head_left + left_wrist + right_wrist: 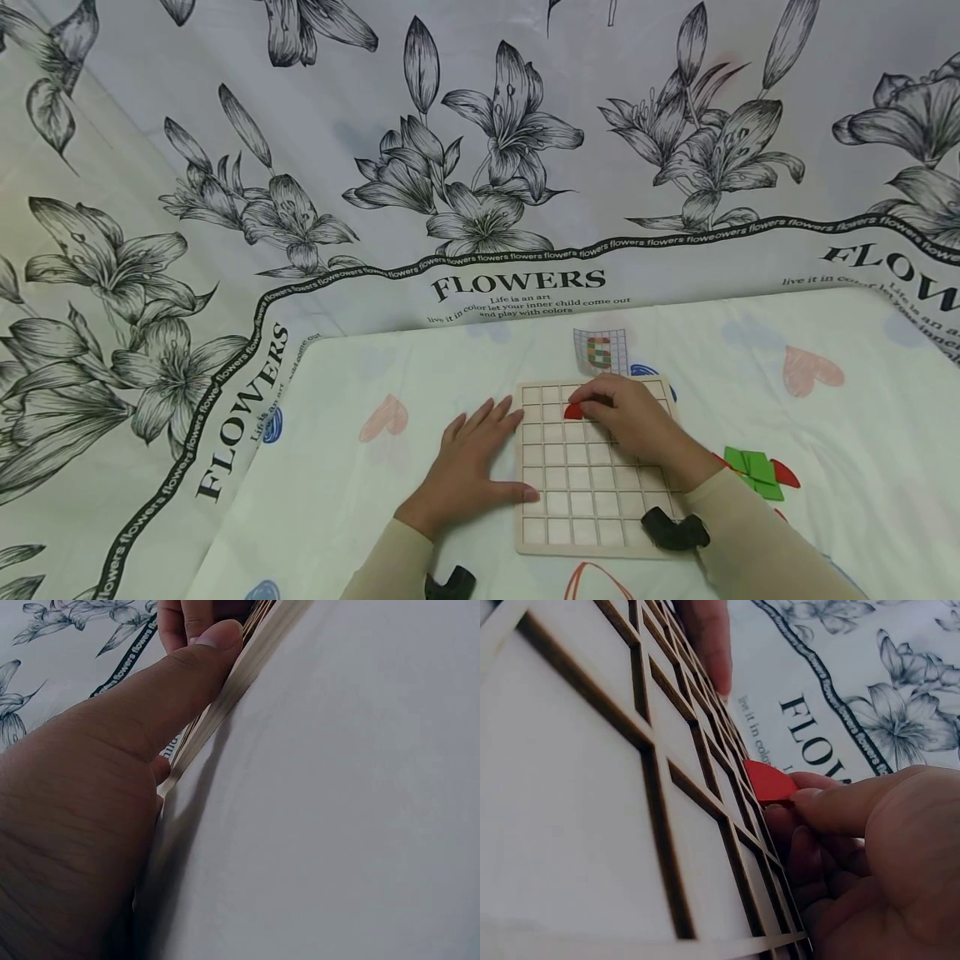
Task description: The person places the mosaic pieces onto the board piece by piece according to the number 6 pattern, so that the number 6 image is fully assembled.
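Over white cloth (315,483), the right grip (637,419) pinches one red piece (768,780).

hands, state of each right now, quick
Left hand: open, fingers spread, thumb touching the edge of the grid board.
Right hand: pinching a red piece between thumb and fingers.

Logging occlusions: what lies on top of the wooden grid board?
The right hand pinches a red piece over the grid board; the left hand touches the board's left edge. Whatever lies beneath the right arm is hidden.
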`<move>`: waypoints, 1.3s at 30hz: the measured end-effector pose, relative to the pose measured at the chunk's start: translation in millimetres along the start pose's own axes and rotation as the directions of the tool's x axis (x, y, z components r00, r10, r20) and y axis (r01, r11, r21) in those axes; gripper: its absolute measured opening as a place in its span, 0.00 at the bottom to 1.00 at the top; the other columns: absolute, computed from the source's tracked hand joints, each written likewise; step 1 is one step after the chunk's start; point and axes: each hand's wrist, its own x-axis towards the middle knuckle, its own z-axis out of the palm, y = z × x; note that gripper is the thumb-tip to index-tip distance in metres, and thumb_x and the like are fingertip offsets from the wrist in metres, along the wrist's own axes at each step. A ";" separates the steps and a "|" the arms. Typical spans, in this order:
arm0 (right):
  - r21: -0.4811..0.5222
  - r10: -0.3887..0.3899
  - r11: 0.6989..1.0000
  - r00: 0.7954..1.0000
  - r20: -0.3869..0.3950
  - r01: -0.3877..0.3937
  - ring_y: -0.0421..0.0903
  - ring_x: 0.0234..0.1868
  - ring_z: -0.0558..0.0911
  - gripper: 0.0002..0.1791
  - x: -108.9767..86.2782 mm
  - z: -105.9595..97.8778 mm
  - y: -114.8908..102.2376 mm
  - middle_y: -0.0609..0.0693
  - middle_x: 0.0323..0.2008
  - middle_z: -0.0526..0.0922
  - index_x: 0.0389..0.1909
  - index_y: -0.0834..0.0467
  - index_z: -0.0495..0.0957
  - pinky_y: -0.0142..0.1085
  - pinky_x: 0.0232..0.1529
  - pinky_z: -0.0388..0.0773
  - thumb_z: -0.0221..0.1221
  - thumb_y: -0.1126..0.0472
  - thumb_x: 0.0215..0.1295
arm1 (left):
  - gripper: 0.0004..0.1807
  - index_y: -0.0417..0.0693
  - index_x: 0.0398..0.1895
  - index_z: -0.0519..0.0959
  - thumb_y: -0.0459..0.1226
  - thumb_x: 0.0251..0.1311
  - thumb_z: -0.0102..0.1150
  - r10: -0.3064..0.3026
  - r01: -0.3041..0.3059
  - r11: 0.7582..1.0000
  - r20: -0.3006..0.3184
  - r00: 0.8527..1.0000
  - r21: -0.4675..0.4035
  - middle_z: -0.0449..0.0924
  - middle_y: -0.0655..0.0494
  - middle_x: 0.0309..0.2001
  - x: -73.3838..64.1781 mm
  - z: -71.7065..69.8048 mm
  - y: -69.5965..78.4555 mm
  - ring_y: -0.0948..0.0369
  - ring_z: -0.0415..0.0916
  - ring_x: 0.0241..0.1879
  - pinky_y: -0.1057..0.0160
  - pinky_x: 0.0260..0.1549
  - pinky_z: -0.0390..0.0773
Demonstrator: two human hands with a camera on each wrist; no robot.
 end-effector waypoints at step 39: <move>0.168 0.008 0.986 1.000 0.011 -0.010 0.47 0.47 0.84 0.18 -0.4 -0.9 -0.2 0.47 0.49 0.87 0.58 0.56 0.87 0.52 0.55 0.80 0.56 0.48 0.86 | 0.62 0.65 0.88 0.61 0.79 0.53 0.64 -0.014 0.013 1.000 -0.005 1.000 -0.028 0.48 0.68 0.87 0.1 -1.9 4.3 0.61 0.39 0.86 0.38 0.79 0.39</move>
